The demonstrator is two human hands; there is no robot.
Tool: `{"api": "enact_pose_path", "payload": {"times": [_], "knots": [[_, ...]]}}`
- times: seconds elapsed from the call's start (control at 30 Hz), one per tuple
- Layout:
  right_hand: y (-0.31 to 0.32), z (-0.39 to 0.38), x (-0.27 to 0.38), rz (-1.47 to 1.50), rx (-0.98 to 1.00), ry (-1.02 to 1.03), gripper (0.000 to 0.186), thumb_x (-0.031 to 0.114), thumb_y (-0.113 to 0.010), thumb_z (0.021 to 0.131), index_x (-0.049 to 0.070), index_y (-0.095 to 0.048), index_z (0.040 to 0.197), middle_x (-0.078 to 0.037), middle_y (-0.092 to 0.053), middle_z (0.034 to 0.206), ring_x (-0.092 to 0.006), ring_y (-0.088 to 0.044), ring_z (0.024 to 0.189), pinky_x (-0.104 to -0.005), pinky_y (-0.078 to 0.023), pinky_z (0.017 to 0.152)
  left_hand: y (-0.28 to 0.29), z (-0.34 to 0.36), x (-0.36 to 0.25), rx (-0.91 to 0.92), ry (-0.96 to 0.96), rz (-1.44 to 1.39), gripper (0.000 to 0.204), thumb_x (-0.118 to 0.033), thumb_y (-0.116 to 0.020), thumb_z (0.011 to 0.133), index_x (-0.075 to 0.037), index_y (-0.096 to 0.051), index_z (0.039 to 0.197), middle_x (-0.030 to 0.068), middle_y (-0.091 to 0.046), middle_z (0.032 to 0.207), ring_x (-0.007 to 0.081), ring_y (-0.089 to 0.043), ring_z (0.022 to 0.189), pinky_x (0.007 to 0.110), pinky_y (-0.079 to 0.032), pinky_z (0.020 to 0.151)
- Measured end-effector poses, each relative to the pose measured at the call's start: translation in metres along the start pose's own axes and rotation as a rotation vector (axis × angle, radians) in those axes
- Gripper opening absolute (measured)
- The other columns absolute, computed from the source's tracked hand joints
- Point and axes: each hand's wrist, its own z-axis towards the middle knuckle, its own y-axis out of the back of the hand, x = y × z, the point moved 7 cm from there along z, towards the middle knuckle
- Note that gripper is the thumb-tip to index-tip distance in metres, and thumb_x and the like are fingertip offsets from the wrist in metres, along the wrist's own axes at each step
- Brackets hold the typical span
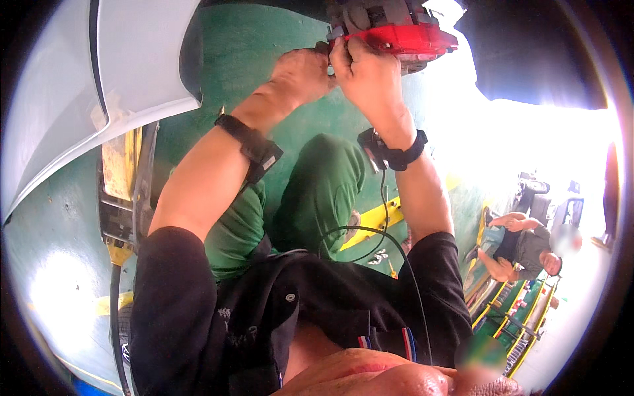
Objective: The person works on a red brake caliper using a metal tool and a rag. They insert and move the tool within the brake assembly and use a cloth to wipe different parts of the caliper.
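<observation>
A red brake caliper (416,39) sits at the top of the view, with dark metal parts around it. My right hand (370,72) is at the caliper's left end, its fingers curled and closed against the red edge. Just left of it, my left hand (300,76) is bent inward beside the same end. Its fingers are closed, but their tips and whatever they hold are hidden behind the knuckles and the right hand. Both arms reach upward, and each wrist wears a black strap with a small box.
A pale car body panel (142,59) curves along the upper left. Below it stands a yellow and black floor jack (119,178). A yellow bar (376,221) and small tools (380,257) lie on the green floor. People sit at the right near a tool cart (522,317). A black cable (403,254) loops across my front.
</observation>
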Motion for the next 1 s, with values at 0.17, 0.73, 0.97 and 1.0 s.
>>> {"api": "enact_pose_path", "payload": {"times": [0.17, 0.73, 0.97, 1.0], "knots": [[-0.002, 0.003, 0.001, 0.039, 0.031, 0.014, 0.03, 0.029, -0.062, 0.091, 0.005, -0.059, 0.071, -0.019, -0.058, 0.056, -0.0398, -0.058, 0.049, -0.0484, -0.05, 0.048, -0.009, 0.004, 0.006, -0.022, -0.059, -0.014, 0.048, -0.043, -0.061, 0.085, -0.005, -0.062, 0.114, 0.0167, -0.071, 0.101, 0.0347, -0.068, 0.096, 0.044, -0.054, 0.087], [-0.005, -0.005, -0.004, 0.045, -0.006, -0.074, 0.027, 0.033, -0.06, 0.091, 0.008, -0.061, 0.081, -0.015, -0.063, 0.067, -0.0378, -0.063, 0.061, -0.0483, -0.051, 0.052, -0.012, 0.006, 0.011, -0.064, -0.117, -0.069, 0.04, -0.034, -0.057, 0.086, -0.004, -0.06, 0.112, 0.0187, -0.071, 0.101, 0.0348, -0.068, 0.096, 0.043, -0.055, 0.082], [-0.018, 0.001, 0.027, -0.101, 0.253, 0.128, 0.027, 0.034, -0.054, 0.095, 0.009, -0.061, 0.085, -0.012, -0.061, 0.065, -0.0336, -0.065, 0.064, -0.0446, -0.051, 0.052, -0.03, 0.019, 0.01, -0.262, -0.357, 0.13, 0.032, -0.015, -0.057, 0.087, 0.001, -0.056, 0.115, 0.0205, -0.067, 0.105, 0.0376, -0.068, 0.092, 0.043, -0.057, 0.078], [-0.017, 0.002, 0.025, -0.059, 0.308, 0.114, 0.03, 0.035, -0.051, 0.097, 0.01, -0.061, 0.085, -0.012, -0.062, 0.065, -0.034, -0.066, 0.066, -0.046, -0.052, 0.053, -0.029, 0.018, 0.011, -0.266, -0.369, 0.096, 0.033, -0.015, -0.058, 0.086, 0.002, -0.056, 0.115, 0.0206, -0.067, 0.106, 0.0371, -0.068, 0.094, 0.042, -0.057, 0.078]]}}
